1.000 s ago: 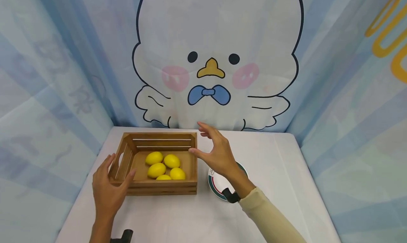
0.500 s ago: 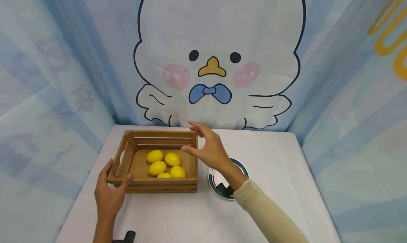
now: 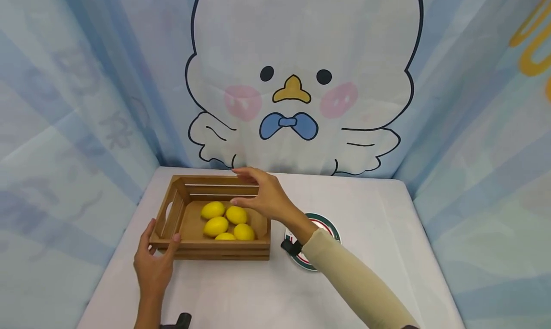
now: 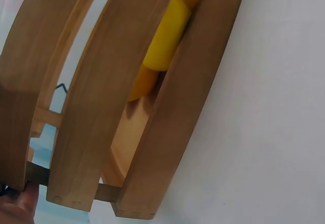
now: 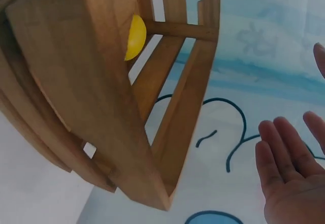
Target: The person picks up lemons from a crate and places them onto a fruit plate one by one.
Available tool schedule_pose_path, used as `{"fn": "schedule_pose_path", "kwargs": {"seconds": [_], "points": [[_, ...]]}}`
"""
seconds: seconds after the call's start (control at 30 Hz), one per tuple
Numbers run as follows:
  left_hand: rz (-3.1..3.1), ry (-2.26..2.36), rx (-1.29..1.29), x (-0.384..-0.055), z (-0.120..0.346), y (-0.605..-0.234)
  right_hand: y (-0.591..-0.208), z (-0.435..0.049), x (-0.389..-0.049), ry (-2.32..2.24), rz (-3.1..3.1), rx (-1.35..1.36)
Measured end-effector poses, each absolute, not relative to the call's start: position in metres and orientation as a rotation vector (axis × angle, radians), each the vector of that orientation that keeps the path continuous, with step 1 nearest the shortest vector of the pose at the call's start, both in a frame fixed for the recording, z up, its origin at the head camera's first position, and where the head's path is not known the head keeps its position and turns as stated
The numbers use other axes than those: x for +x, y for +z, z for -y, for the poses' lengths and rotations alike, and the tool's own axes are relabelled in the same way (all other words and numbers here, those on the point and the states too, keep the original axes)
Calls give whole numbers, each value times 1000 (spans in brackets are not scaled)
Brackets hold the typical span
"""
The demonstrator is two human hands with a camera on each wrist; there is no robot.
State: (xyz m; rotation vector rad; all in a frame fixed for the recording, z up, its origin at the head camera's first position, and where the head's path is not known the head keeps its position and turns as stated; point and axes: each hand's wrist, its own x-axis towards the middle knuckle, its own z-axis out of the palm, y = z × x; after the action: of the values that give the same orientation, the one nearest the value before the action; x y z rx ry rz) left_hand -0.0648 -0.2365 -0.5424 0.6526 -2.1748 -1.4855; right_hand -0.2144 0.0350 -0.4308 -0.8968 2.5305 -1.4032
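Bird-printed curtain point(image 3: 301, 37) behind, white table point(image 3: 370, 214) below, wooden crate point(image 3: 215, 252) on its left side! Left hand point(image 3: 154, 265) grips the near-left corner; right hand point(image 3: 268, 196), thumb spread wide of its fingers, hovers at the right end; yellow lemons point(image 3: 215, 227) inside.

Crate point(image 3: 215, 251): back right corner hidden by the right hand point(image 3: 264, 195); cut off at top and left in both wrist views.
Front lemon point(image 3: 225, 236): lower part hidden by the crate's front wall.
Other lemons point(image 3: 216, 226): partly masked by slats in the left wrist view; one half hidden in the right.
Left hand point(image 3: 155, 267): mostly outside the left wrist view's lower left corner.
Right hand: cut by the right wrist view's right and bottom edges.
Plate point(image 3: 330, 228): partly covered by wrist, sleeve point(image 3: 355, 279) and black mount point(image 3: 291, 248).
Bird point(image 3: 297, 32): head cut off at top.
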Motion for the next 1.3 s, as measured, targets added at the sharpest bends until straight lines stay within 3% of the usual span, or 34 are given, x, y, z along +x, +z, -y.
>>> {"fn": "schedule_pose_path", "kwargs": {"seconds": [1.3], "points": [[2096,-1533,698,-65,228,-540,-463,48,-268,-992,-2328,-1040]]}}
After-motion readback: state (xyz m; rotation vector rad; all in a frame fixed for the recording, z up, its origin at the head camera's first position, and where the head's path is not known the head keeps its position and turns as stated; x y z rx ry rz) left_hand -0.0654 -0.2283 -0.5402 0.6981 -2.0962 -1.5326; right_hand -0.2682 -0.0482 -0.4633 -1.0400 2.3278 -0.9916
